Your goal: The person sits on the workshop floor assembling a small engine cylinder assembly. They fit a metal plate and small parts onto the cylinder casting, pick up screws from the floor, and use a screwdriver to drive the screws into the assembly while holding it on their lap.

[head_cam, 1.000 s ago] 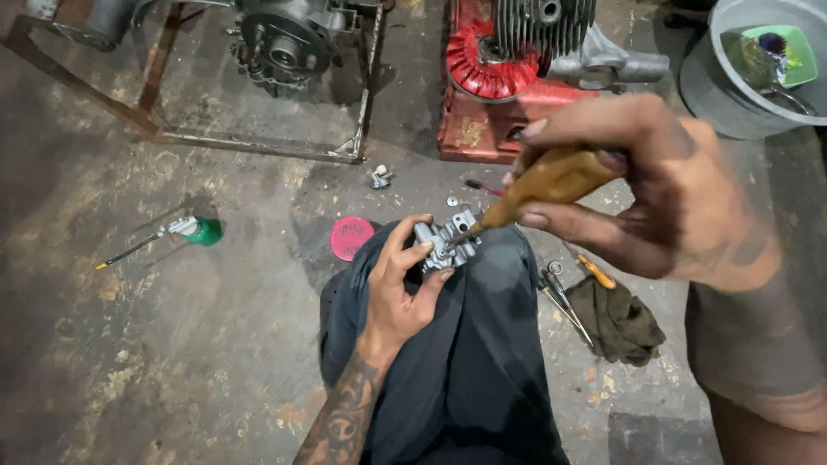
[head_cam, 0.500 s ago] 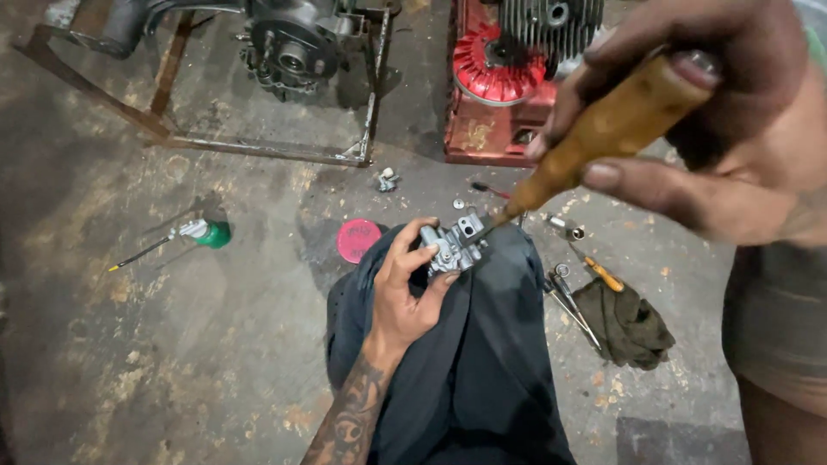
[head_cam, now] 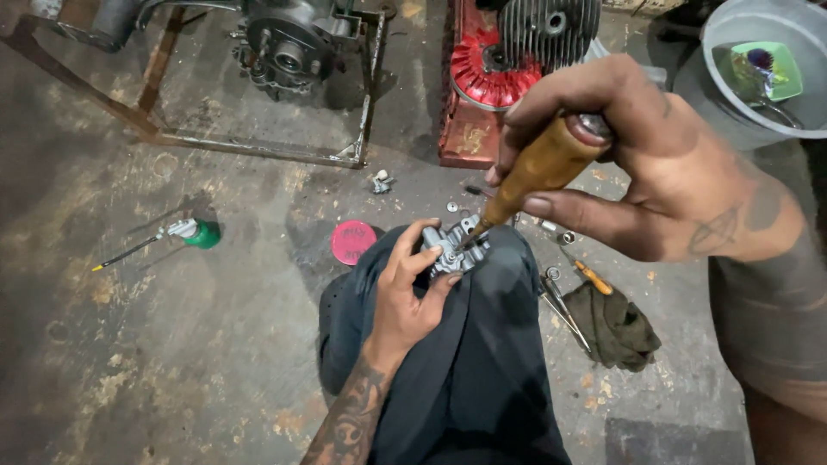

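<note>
The floor is bare, stained concrete (head_cam: 172,362), dark with oil and blotched with pale worn patches. A rusty metal frame (head_cam: 258,146) stands at the top with an engine part (head_cam: 289,47) mounted in it, and beside it sits a red small engine (head_cam: 482,69) with a finned cylinder. A grey plastic basin (head_cam: 732,95) occupies the upper right corner, and the light is dim and even.

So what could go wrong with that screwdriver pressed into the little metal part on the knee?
The screwdriver tip could slip off the metal part and jab the left hand gripping it, or the knee beneath. The part might also tip, since only the fingers steady it. Loose screws could roll onto the cluttered floor.
</note>
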